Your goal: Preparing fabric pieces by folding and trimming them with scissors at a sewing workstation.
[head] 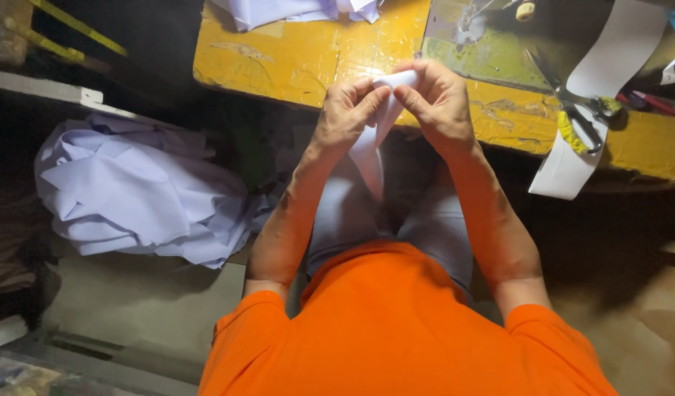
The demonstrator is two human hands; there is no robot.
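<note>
Orange shirt [396,330] below; a narrow white cloth strip [374,139] is pinched by both hands above the lap.
The left hand [345,114] and right hand [440,103] are closed on its folded top, at the yellow wooden table [279,59] edge; the fold is best kept even, pressed firmly.

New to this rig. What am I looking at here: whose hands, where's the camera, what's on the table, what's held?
There is one picture, from a camera worn on the person's head, looking down past an orange shirt. There is no robot, just two bare hands. The left hand and right hand together pinch a small piece of white fabric that hangs toward the lap. Ahead is a worn yellow table carrying scissors, a long white strip and more white cloth at its far edge. A heap of pale cloth lies to the person's left.
</note>
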